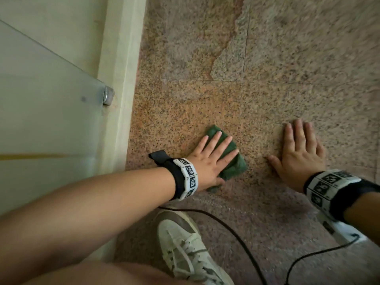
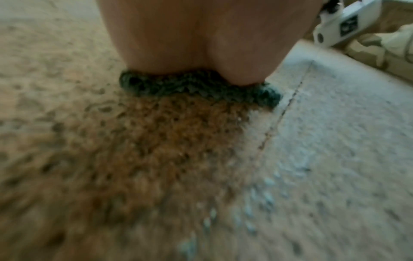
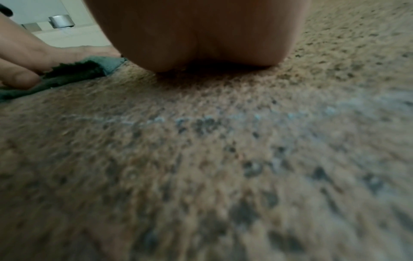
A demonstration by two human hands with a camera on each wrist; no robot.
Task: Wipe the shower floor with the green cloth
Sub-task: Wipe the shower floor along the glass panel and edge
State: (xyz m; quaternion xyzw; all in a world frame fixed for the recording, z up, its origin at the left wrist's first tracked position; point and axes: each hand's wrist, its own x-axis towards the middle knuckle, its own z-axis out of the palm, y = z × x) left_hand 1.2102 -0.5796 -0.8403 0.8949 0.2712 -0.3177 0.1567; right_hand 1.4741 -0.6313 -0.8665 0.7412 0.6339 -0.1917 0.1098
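A folded green cloth [image 1: 230,161] lies on the speckled granite shower floor [image 1: 205,103]. My left hand [image 1: 209,159] presses flat on the cloth with straight, spread fingers. In the left wrist view the heel of my palm [image 2: 196,40] sits on the cloth's edge [image 2: 190,86]. To the right, my right hand [image 1: 298,153] rests flat on the bare floor, fingers straight, a short way from the cloth. The right wrist view shows its palm [image 3: 201,35] down on the floor, with the cloth [image 3: 73,72] and left fingers [image 3: 20,77] at the far left.
A cream raised sill [image 1: 121,83] and a glass panel [image 1: 45,99] with a metal fitting [image 1: 108,95] border the floor on the left. My white sneaker [image 1: 185,247] and a black cable [image 1: 236,233] lie near the bottom. Tile joints cross the floor farther ahead.
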